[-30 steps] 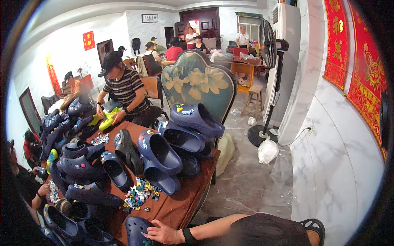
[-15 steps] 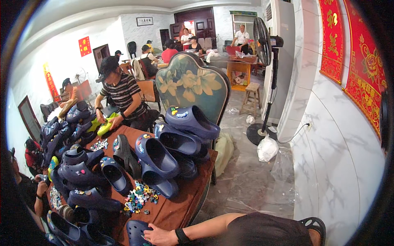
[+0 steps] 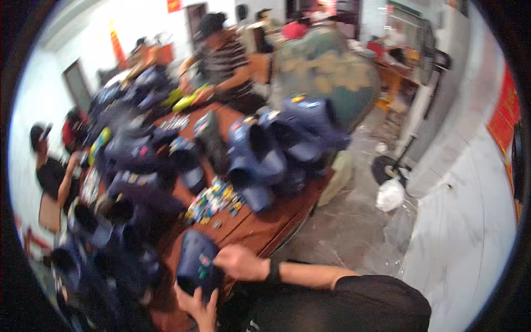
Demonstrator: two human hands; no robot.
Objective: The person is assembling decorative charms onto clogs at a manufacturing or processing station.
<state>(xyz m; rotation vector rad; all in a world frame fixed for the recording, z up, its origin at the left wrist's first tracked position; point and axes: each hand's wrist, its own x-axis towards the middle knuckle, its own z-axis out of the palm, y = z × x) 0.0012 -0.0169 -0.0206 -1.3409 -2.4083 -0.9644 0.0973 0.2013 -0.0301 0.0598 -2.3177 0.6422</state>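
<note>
A navy blue clog [image 3: 192, 252] sits on the brown-covered table right in front of me, its toe pointing away. Small red and green shoe charms [image 3: 204, 265] show on its upper. My left hand [image 3: 194, 307] grips the clog at its near end, thumb and fingers around the opening. At the clog's right side, my right hand [image 3: 239, 263] is closed, fingertips curled against the upper next to the charms. Whatever is between those fingertips is hidden and blurred. Just beyond the clog lies a pile of colourful shoe charms [image 3: 213, 202].
More navy clogs [image 3: 260, 146] are stacked at the table's far right, and others crowd its left side [image 3: 124, 221]. Across the table [image 3: 260, 221], a person in a striped shirt [image 3: 229, 61] handles a lime-green clog [image 3: 192, 98]. A floral-backed chair [image 3: 326, 72] and a fan [image 3: 428, 66] stand beyond.
The view has swung left and down, with blur. My left hand has come into view on the clog. My right hand, earlier resting over the clog, is now curled at its charms.
</note>
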